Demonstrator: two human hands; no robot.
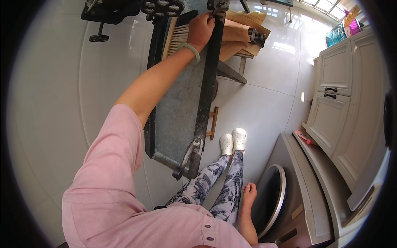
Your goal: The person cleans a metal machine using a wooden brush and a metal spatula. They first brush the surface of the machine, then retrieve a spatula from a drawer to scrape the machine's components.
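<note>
My left hand (pixel 201 29), with a pale green bangle at the wrist, reaches over a long grey metal trough. Its fingers are curled at the upper end of the dark metal rail (pixel 208 102) along the trough's right side; the fingertips are partly hidden. Under the wrist lies a wooden brush (pixel 177 38) with pale bristles. A pivoted metal lever (pixel 187 155) sits at the trough's near right corner. My right hand (pixel 250 191) hangs low beside my leg, loosely curled, with nothing visible in it, left of a front-loading machine's round door (pixel 274 201).
Brown paper (pixel 235 32) wraps a dark toothed metal part (pixel 257 37) on a stand right of the trough. A black handwheel (pixel 162 6) is at the top, and a smaller one (pixel 99 38) further left. Cream cabinets (pixel 335 68) line the right. A small wooden frame (pixel 214 123) stands on the tiled floor.
</note>
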